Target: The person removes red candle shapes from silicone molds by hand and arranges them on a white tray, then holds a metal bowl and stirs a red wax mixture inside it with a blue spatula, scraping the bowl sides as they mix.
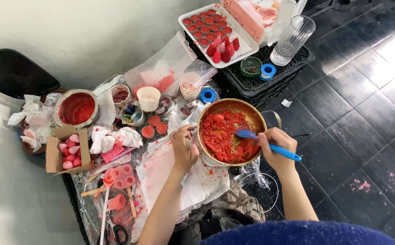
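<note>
- Two hands at the bowl (228, 131), which sits at centre of the tabletop (161, 172), part-full of red crumbly chunks (220, 136).
- Right hand (277, 145) closed round the blue handle of a spatula (263, 141); blade lies in the chunks at the bowl's 3 o'clock side, likely angled so it can scrape or turn the mass.
- Left hand (184, 147) clamped on the bowl's rim at 9 o'clock, seemingly to steady it against the spatula's push.
- At 12 o'clock, well apart: white tray (247, 47) of small red-filled cups and red cones, on a black crate (292, 63); a clear glass (292, 40) just beside it.
- At 10 o'clock: cream cup (148, 98), plastic bags (161, 68), blue tape roll (208, 95).
- At 9 o'clock: metal pot (76, 108) of red stuff, cardboard box (68, 152) of pink cones, crumpled tissue (115, 138).
- At 7 o'clock: pink mould (122, 176), scissors (115, 231).
- Clutter crowds the bowl's left side; stained paper (161, 177) lies under the left wrist. The right side overhangs dark floor tiles (365, 118).
</note>
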